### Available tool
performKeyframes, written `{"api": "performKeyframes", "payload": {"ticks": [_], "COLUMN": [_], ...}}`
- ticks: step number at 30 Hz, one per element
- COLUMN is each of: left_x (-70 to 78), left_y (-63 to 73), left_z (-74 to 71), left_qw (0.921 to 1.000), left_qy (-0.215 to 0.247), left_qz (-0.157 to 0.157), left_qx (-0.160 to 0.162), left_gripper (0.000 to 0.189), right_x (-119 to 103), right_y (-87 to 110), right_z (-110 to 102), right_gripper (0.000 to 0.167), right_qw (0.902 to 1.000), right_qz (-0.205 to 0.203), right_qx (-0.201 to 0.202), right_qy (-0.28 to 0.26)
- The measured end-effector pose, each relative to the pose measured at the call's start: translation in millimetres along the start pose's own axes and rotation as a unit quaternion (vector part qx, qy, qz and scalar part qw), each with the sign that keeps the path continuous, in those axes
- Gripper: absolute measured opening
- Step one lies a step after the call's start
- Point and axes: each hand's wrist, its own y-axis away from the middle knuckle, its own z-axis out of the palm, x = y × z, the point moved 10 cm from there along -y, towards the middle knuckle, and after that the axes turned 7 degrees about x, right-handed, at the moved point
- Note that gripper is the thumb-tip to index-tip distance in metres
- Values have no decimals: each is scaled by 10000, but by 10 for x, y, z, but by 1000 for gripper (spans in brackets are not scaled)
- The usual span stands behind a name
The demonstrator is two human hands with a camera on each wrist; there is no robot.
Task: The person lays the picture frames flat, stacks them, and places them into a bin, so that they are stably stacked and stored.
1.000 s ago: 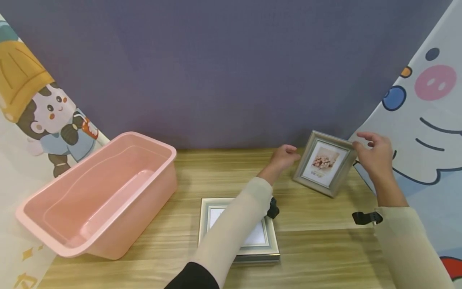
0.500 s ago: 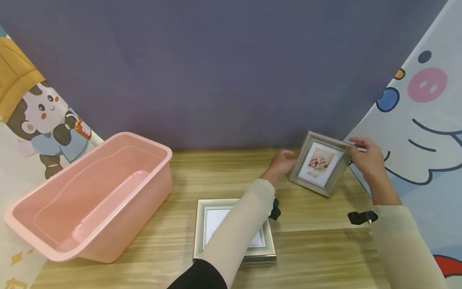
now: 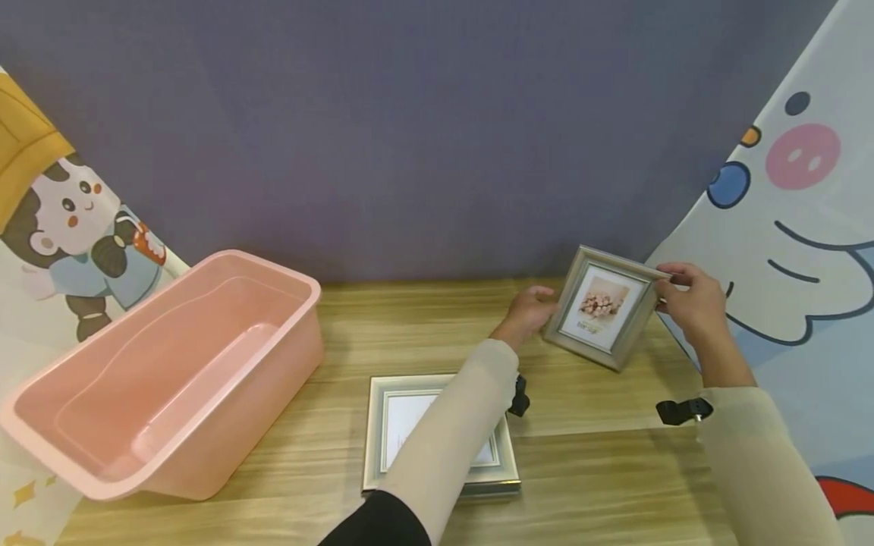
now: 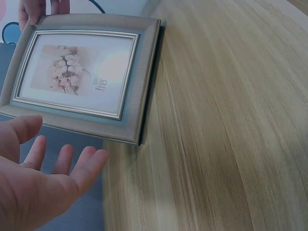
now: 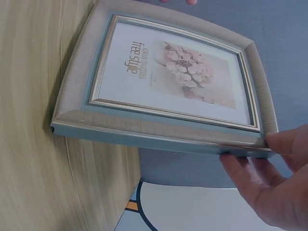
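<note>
A beige picture frame (image 3: 599, 307) with a blue-grey inner band and a flower print stands leaning on the wooden table, its lower edge on the tabletop. My right hand (image 3: 696, 303) pinches its upper right corner; in the right wrist view the thumb lies at the front edge and the fingers (image 5: 245, 180) are at the side and back. By the opposite side of the frame is my left hand (image 3: 529, 312). In the left wrist view that hand (image 4: 45, 180) has loosely spread fingers, palm up, just beside the frame's edge and seemingly apart from it.
A second, silvery picture frame (image 3: 403, 426) lies flat on the wooden table (image 3: 594, 485), partly under my left forearm. At left stands a pink plastic tub (image 3: 256, 406). A grey-blue backdrop (image 3: 437, 152) rises behind, with cartoon-printed sheets (image 3: 771, 288) at both sides.
My right hand has closed in from beside the frame and now pinches its upper corner. The left hand has come nearer to its left edge. The view has shifted slightly right.
</note>
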Motion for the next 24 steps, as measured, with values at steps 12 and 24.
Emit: {"api": "performKeyframes", "payload": {"ticks": [12,24], "left_x": [28,55], "left_y": [-44,-54], "left_z": [152,212], "left_qw": [9999,9999], "left_qy": [119,52], "left_qz": [15,50], "left_qx": [-31,124], "left_gripper": [41,39], "right_x": [31,26], "right_y": [23,69], "right_z": [2,-30], "right_gripper": [39,37], "right_qw": [9998,9995], "right_qz": [47,-125], "right_qx": [61,148], "right_qy": [-203,-256]}}
